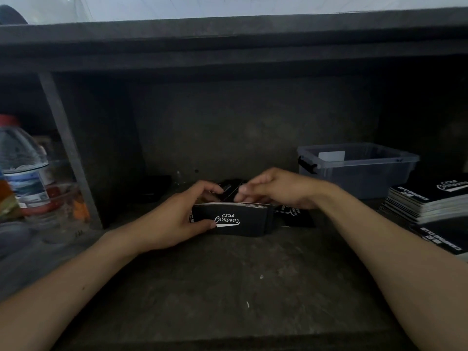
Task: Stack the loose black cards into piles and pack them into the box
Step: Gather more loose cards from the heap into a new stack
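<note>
Black card stack point(240, 221) stands on edge at mid tabletop point(228, 287), gripped by the left hand point(174, 219), thumb on its printed face. Right hand point(276, 188) has fingers curled over the stack's top edge; whether they hold a card cannot be told. Clear box point(367, 178) sits back right, well apart, near another card pile point(425, 201)

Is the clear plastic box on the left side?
No, the clear plastic box stands at the right, near a pile of black cards.
</note>
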Available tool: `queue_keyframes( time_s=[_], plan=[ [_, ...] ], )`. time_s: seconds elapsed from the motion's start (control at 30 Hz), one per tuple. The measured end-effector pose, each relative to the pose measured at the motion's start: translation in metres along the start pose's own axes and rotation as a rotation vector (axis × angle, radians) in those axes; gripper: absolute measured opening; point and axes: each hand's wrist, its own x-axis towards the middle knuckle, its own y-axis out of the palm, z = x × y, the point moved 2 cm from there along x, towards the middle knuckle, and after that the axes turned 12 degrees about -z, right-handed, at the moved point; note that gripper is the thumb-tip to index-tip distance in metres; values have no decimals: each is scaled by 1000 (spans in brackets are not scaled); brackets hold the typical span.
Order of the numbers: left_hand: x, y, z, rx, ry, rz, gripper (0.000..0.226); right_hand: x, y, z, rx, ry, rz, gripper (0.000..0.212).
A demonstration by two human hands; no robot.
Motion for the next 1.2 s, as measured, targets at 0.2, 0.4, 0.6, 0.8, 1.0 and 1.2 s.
queue_keyframes(
  time_s=[0.2,0.4,0.6,0.8,1.0,1.2],
  plan=[
    [-1,-1,-5,-11,64,29,34,8,-21,-23,-763,-71,-203,36],
    [-1,-1,-5,-2,62,13,31,12,-20,-25,-693,-19,-229,37],
    [-1,-2,-6,21,58,8,31,12,-29,-23,-471,64,-388,46],
    [0,-2,-7,8,49,15,31,10,-35,-21,-204,116,-484,23],
    [0,-2,-7,11,46,15,29,11,-43,-22,-119,158,-549,24],
    [-1,-2,-6,17,49,18,29,8,-40,-10,-40,105,-619,19]
  ],
)
